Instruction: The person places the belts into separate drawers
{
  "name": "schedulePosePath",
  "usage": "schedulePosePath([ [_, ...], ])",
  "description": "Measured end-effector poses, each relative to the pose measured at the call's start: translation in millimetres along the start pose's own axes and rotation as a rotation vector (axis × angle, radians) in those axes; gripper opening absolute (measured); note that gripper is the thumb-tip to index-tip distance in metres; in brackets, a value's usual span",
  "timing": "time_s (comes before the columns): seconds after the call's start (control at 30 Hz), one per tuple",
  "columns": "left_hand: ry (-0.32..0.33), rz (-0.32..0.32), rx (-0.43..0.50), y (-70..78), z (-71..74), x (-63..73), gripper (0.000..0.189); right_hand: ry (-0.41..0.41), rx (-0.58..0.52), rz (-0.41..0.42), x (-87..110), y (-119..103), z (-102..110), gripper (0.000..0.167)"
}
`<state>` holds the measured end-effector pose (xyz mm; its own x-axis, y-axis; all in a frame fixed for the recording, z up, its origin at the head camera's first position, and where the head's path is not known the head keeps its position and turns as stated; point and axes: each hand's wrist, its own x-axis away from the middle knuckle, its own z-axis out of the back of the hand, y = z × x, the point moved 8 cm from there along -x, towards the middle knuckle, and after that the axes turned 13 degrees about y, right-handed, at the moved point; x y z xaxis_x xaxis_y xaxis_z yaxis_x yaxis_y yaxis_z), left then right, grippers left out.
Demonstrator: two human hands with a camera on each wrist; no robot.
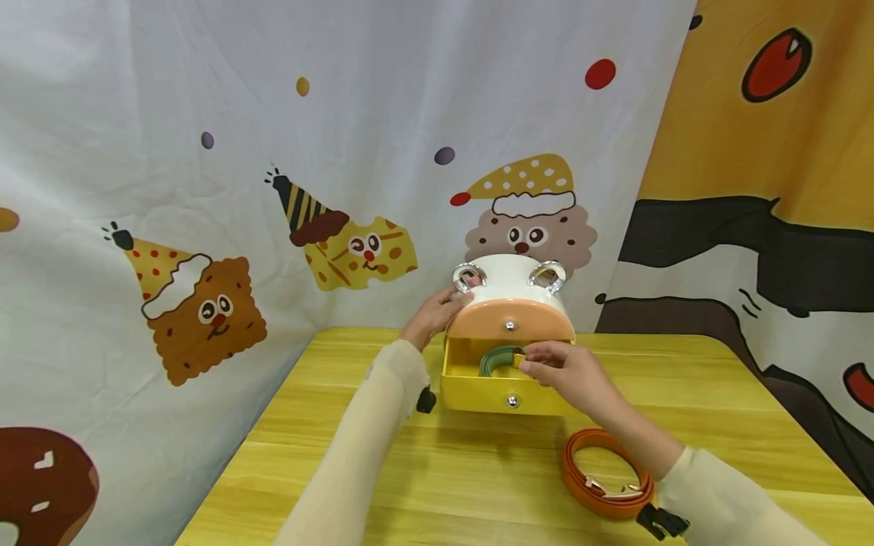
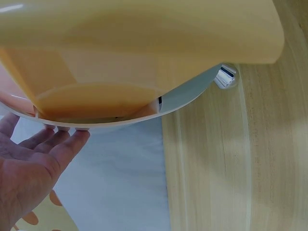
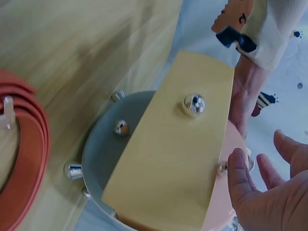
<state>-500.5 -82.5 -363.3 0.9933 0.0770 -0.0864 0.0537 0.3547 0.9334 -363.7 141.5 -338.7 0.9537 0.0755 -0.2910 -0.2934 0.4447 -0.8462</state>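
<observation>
Nearest the head camera: two cream sleeves, the left sleeve (image 1: 355, 455) entering at bottom centre, the right sleeve (image 1: 730, 500) at lower right, each with a black clip at the cuff. Orange belt (image 1: 601, 506), coiled, metal buckle inward, lies on the wood-grain table (image 1: 396, 493) at lower right, close to the right wrist. Beyond it, right of centre in the lower half, stands a small drawer cabinet (image 1: 505, 277) with a white top and two silver ring ears. Its peach drawer (image 1: 474, 324) is closed, silver knob centred; the yellow drawer (image 1: 478, 394) beneath is pulled out, silver knob on its front. Right wrist view adds a grey-green lowest front (image 3: 103, 139) with its own knob, at left of centre, and silver feet (image 3: 73, 171). Green belt (image 1: 490, 360), coiled, sits inside the yellow drawer, gold-coloured buckle towards the right hand (image 1: 570, 375). Right hand: fingers gently bent, thumb apart from them, no firm hold seen; cannot tell whether the fingertips touch the buckle. Left hand (image 1: 440, 312), left of the cabinet: fingers extended, fingertips against the outer wall, gripping nothing; left wrist view shows the same contact at its left edge. Behind the table, a pale cloth backdrop (image 1: 382, 68) with cartoon biscuit and cheese figures fills the upper left and centre; orange, black and white printing occupies the right.
</observation>
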Motion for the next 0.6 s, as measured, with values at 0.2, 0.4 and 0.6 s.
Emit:
schedulePosePath([
  [0.2, -0.001, 0.009, 0.005, -0.3, 0.3, 0.7, 0.083, 0.016, -0.037, -0.023, 13.7, 3.4, -3.6, 0.033],
  [0.4, -0.006, 0.008, 0.013, -0.1, 0.0, 0.3, 0.081, 0.057, -0.046, -0.073, 27.4, 15.0, -9.2, 0.032],
  [0.6, -0.007, -0.001, 0.009, 0.5, -0.1, 0.7, 0.08, 0.119, 0.021, -0.055, 35.1, 29.0, -16.3, 0.023],
])
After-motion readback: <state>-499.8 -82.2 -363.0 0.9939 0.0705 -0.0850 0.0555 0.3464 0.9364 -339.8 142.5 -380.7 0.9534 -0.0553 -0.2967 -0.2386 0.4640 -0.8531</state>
